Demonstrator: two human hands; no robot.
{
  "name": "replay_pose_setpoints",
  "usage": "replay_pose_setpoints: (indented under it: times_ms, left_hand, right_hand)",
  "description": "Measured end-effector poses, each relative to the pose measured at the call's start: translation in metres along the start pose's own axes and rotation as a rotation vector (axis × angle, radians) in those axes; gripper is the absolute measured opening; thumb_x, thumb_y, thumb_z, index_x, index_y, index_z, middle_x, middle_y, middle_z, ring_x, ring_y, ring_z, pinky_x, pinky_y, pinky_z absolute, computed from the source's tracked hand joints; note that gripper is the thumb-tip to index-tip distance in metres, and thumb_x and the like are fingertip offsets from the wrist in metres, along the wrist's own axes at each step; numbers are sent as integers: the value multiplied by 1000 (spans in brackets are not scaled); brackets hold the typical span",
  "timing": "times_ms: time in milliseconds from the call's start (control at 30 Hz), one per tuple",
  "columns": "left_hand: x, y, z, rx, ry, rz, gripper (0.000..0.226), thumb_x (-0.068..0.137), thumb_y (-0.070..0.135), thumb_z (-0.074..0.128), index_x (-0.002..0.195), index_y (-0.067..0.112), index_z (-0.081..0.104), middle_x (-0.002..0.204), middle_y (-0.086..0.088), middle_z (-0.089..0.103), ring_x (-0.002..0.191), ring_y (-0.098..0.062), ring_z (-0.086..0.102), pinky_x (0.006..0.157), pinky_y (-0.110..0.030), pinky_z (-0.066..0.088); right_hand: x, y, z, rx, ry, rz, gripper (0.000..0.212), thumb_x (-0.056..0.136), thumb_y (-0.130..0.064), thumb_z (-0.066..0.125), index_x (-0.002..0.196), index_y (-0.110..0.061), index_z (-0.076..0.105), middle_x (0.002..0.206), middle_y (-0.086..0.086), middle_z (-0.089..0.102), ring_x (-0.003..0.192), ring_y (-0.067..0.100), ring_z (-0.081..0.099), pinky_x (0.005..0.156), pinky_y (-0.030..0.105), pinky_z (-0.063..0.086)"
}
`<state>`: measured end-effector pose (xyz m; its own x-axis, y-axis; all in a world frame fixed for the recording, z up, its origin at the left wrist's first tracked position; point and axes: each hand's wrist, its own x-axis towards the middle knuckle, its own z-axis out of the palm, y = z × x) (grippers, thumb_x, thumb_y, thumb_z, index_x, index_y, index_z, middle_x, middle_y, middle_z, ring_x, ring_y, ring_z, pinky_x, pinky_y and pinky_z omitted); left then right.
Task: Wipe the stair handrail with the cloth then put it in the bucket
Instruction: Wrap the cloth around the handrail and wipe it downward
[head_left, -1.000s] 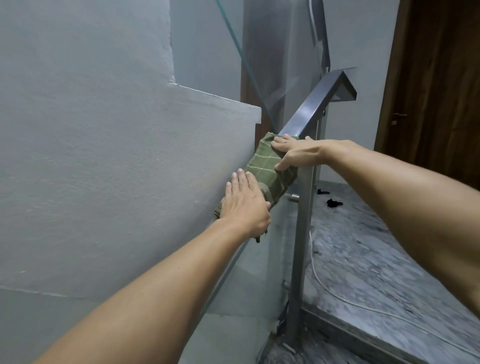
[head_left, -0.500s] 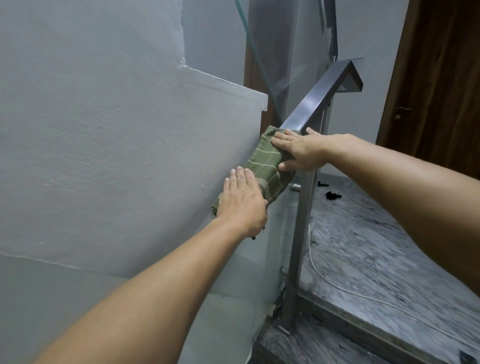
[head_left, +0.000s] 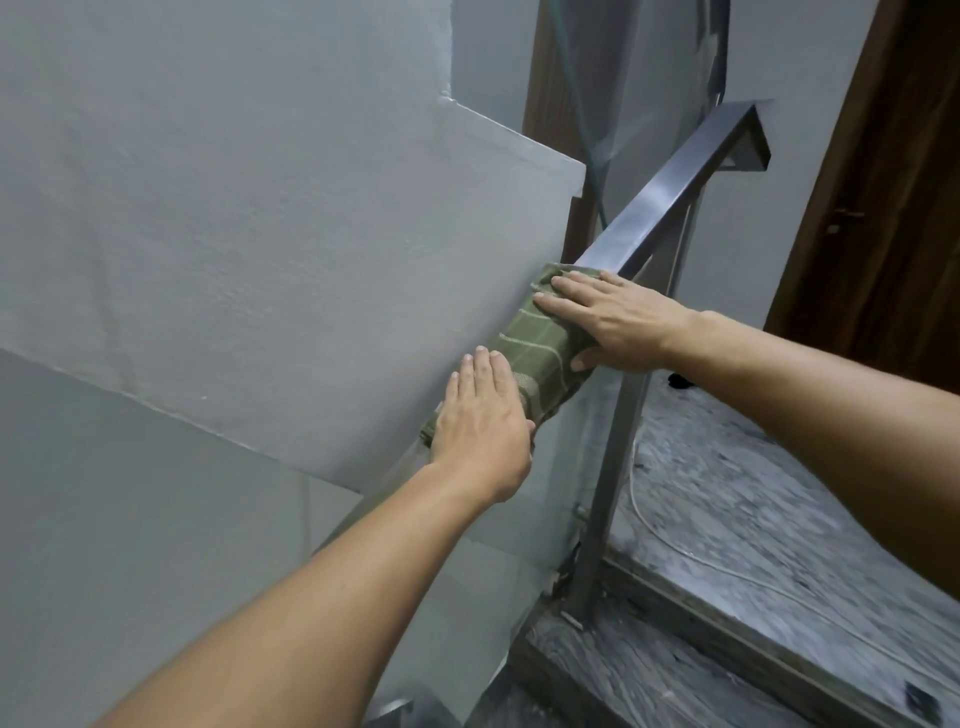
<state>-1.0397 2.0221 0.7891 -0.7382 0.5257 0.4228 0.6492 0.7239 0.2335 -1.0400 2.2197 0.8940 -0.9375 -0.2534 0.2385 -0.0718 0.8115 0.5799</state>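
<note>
A green checked cloth (head_left: 530, 351) is wrapped over the sloping grey metal handrail (head_left: 670, 187). My right hand (head_left: 618, 325) presses flat on the cloth's upper end, thumb tucked under the rail. My left hand (head_left: 480, 421) lies flat on the cloth's lower end, fingers together and pointing up the rail. Both hands hold the cloth against the rail. The rail under the cloth is hidden. No bucket is in view.
A grey plaster wall (head_left: 234, 234) runs close along the left of the rail. A metal post (head_left: 613, 478) carries the rail down to grey marble steps (head_left: 727, 519), where a thin white cable (head_left: 670, 540) lies. A brown wooden door (head_left: 893, 208) stands at the right.
Both hands and the cloth have slid a little up the handrail. The camera has moved closer and slightly higher.
</note>
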Motion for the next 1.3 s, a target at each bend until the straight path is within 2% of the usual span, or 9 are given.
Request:
replay_pose_setpoints:
  times_ms: [200, 300, 467, 633, 733, 867, 1067, 1300]
  left_hand:
    - [-28, -13, 2, 35, 2, -23, 82, 97, 30, 46, 148, -4, -8, 160, -24, -5, 149, -35, 1, 122, -42, 8]
    - [-45, -20, 3, 74, 5, -42, 89, 93, 32, 53, 148, -7, -6, 159, -26, -1, 147, -38, 7, 121, -43, 13]
    - [-75, -31, 4, 139, 5, -57, 102, 84, 33, 65, 147, -8, -4, 157, -27, 6, 144, -38, 15, 119, -42, 19]
    - [-107, -42, 3, 156, -15, -89, 101, 79, 22, 64, 147, -9, -4, 156, -27, 8, 142, -38, 18, 118, -41, 21]
    - [-126, -51, 4, 144, -38, -110, 103, 79, 22, 64, 147, -9, -7, 157, -28, 5, 144, -39, 14, 119, -41, 17]
    - [-154, -65, 8, 121, -69, -138, 104, 81, 21, 65, 147, -8, -11, 159, -26, -3, 148, -38, 2, 122, -42, 10]
    - [-195, -92, 16, 80, -15, -139, 102, 82, 24, 65, 148, -5, -7, 159, -24, 2, 147, -36, 8, 121, -41, 14]
    - [-253, -127, 19, 22, -41, -172, 97, 89, 25, 61, 150, 1, -9, 161, -17, -4, 149, -31, 1, 120, -38, 6]
  right_hand:
    - [0, -34, 7, 34, 77, -49, 99, 73, -50, 75, 147, -6, 25, 162, 14, 11, 150, 28, 0, 120, 42, -1]
    - [0, -48, 9, 47, 104, -77, 96, 71, -53, 76, 142, -8, 30, 159, 16, 22, 149, 29, 12, 120, 42, 2]
    - [-7, -74, 10, 58, 131, -127, 103, 72, -58, 72, 151, -19, 20, 155, 9, 31, 146, 29, 21, 120, 45, 7]
    - [-10, -104, 7, 39, 151, -170, 101, 63, -60, 78, 142, -15, 33, 146, 8, 41, 139, 27, 33, 118, 46, 20]
    - [-9, -126, 1, 55, 149, -197, 99, 57, -57, 81, 136, -12, 39, 138, 9, 49, 130, 27, 42, 113, 46, 27]
    - [-12, -159, -7, 46, 133, -219, 93, 57, -57, 78, 132, -17, 40, 129, 6, 53, 122, 25, 48, 110, 44, 31]
    - [-26, -213, -14, 54, 119, -212, 90, 59, -51, 80, 131, -16, 40, 128, 9, 53, 121, 28, 48, 111, 44, 32]
    - [-42, -277, -19, 81, 97, -212, 89, 64, -48, 82, 136, -20, 38, 133, 8, 51, 126, 27, 46, 113, 46, 29]
